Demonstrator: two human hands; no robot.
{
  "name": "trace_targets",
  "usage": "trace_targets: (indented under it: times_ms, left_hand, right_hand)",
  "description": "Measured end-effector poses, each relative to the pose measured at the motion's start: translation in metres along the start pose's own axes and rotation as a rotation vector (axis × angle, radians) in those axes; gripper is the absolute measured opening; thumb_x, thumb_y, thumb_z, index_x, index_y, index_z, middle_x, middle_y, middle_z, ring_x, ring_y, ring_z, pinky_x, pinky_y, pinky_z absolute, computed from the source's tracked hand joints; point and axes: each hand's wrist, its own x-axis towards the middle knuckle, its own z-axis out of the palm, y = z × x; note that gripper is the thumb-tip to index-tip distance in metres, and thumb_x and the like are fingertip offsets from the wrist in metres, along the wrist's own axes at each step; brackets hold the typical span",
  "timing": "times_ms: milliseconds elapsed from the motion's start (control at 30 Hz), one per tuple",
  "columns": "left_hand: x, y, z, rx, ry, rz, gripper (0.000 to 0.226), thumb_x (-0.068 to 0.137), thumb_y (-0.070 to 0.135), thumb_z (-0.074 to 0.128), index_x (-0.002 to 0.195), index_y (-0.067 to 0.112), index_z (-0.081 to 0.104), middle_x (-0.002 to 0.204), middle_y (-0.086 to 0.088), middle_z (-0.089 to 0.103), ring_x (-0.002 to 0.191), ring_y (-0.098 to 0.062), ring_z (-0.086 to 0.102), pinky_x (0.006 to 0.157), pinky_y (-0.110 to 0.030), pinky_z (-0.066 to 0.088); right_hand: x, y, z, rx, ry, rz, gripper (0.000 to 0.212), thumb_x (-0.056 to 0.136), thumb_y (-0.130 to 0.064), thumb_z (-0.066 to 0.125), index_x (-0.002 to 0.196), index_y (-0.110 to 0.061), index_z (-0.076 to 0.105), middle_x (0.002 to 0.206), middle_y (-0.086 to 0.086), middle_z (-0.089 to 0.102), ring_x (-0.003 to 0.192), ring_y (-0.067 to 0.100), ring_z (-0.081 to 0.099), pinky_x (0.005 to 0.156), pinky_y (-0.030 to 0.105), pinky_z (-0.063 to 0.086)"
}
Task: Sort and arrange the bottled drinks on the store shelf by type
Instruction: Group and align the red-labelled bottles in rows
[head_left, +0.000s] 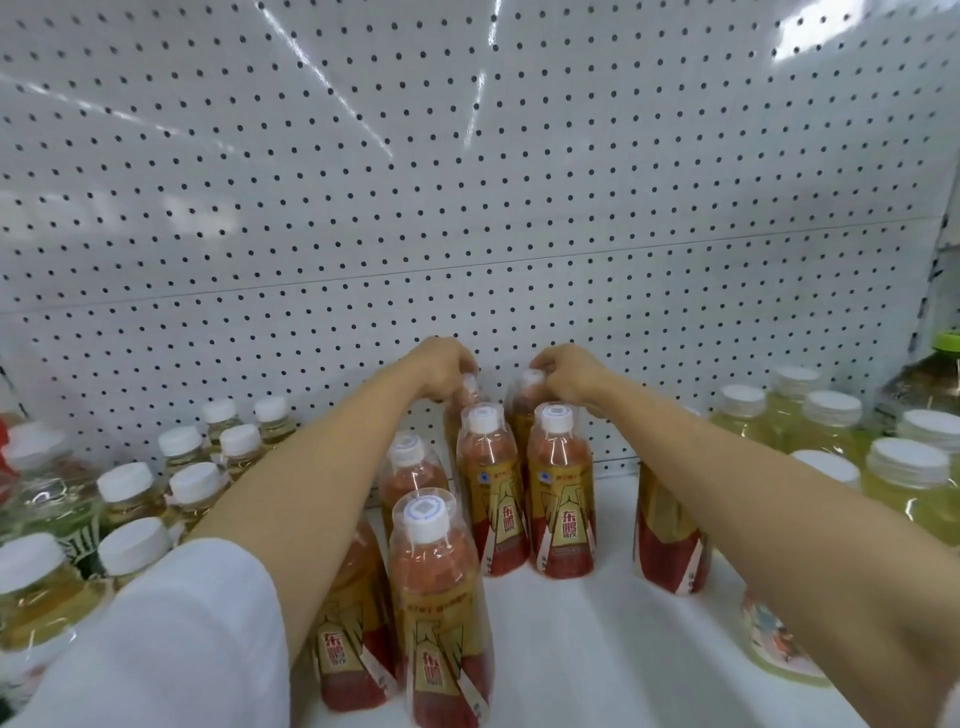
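Head view: both hands reach to the pegboard (467, 182). The left hand (441, 371) and right hand (569, 376) each pinch a red-gold bottle's cap at the pegboard's foot. Forearms crossing nearer red-gold bottles (524, 493) could topple them.

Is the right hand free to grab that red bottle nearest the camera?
Probably not right away: the right hand is gripping a back-row bottle. The nearest red bottle stands unobstructed in front, once that hand lets go.
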Motion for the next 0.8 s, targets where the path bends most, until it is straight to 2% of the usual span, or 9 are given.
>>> trace_targets:
  times_ms: [67,133,233,333,433,500,567,700,800]
  left_hand:
    - [-0.009,0.002,-0.015,-0.031,0.037,0.011,0.057,0.086,0.008,0.075,0.140,0.013,0.056,0.143,-0.008,0.055,0.121,-0.025,0.057,0.086,-0.027,0.050]
    - [-0.020,0.008,-0.041,-0.076,0.088,0.035,0.059,0.084,0.007,0.076,0.140,0.014,0.057,0.142,-0.008,0.056,0.120,-0.025,0.058,0.087,-0.028,0.052]
    - [-0.046,0.026,-0.094,-0.079,0.163,0.097,0.064,0.081,0.008,0.079,0.139,0.019,0.058,0.139,-0.003,0.058,0.104,-0.018,0.059,0.068,-0.019,0.047]
    - [-0.081,0.049,-0.148,-0.072,0.262,0.161,0.063,0.081,0.011,0.079,0.140,0.023,0.057,0.139,0.000,0.058,0.094,-0.014,0.060,0.063,-0.017,0.040]
    - [-0.114,0.066,-0.189,-0.095,0.351,0.227,0.057,0.089,0.004,0.068,0.142,0.020,0.054,0.142,0.000,0.056,0.109,-0.021,0.062,0.073,-0.021,0.046]
    - [-0.131,0.072,-0.199,-0.118,0.333,0.276,0.052,0.095,0.002,0.060,0.144,0.015,0.050,0.146,-0.004,0.053,0.121,-0.026,0.058,0.084,-0.025,0.052]
    - [-0.144,0.075,-0.198,-0.164,0.281,0.315,0.048,0.097,0.005,0.057,0.143,0.013,0.050,0.144,-0.004,0.053,0.123,-0.026,0.057,0.079,-0.018,0.059]
    - [-0.159,0.082,-0.170,-0.216,0.186,0.326,0.044,0.093,0.002,0.061,0.134,0.016,0.061,0.128,0.002,0.065,0.106,-0.018,0.068,0.066,-0.015,0.059]
    - [-0.157,0.082,-0.133,-0.185,0.076,0.285,0.045,0.087,0.001,0.069,0.128,0.018,0.067,0.116,0.002,0.072,0.097,-0.015,0.073,0.066,-0.017,0.059]
  right_hand:
    - [-0.005,-0.002,-0.005,0.011,0.075,-0.003,0.042,0.090,0.003,0.062,0.131,-0.005,0.058,0.133,0.016,0.060,0.117,0.029,0.059,0.101,0.040,0.051]
    - [-0.014,-0.013,-0.015,0.057,0.147,-0.023,0.048,0.090,0.003,0.062,0.137,-0.003,0.054,0.140,0.017,0.055,0.116,0.028,0.059,0.097,0.033,0.053]
    - [-0.035,-0.045,-0.044,0.152,0.213,-0.110,0.062,0.087,-0.006,0.072,0.144,-0.005,0.046,0.144,0.013,0.051,0.079,0.011,0.061,0.060,0.011,0.052]
    - [-0.060,-0.077,-0.079,0.188,0.329,-0.228,0.059,0.088,-0.010,0.070,0.143,-0.006,0.048,0.143,0.011,0.053,0.117,0.025,0.058,0.098,0.031,0.049]
    - [-0.090,-0.102,-0.115,0.190,0.404,-0.305,0.049,0.089,-0.011,0.069,0.135,-0.005,0.055,0.136,0.009,0.058,0.116,0.021,0.056,0.104,0.035,0.046]
    - [-0.110,-0.115,-0.135,0.176,0.434,-0.353,0.041,0.089,-0.015,0.070,0.127,-0.003,0.060,0.126,0.007,0.063,0.109,0.023,0.062,0.097,0.038,0.054]
    - [-0.131,-0.123,-0.148,0.173,0.448,-0.377,0.040,0.088,-0.018,0.071,0.124,-0.005,0.062,0.117,0.004,0.066,0.101,0.020,0.066,0.087,0.032,0.058]
    - [-0.164,-0.111,-0.142,0.099,0.385,-0.348,0.036,0.086,-0.020,0.073,0.118,-0.005,0.065,0.104,0.004,0.069,0.092,0.017,0.068,0.071,0.026,0.057]
    - [-0.175,-0.082,-0.109,0.067,0.255,-0.256,0.038,0.084,-0.018,0.075,0.118,-0.005,0.066,0.103,0.005,0.070,0.091,0.019,0.068,0.073,0.028,0.056]
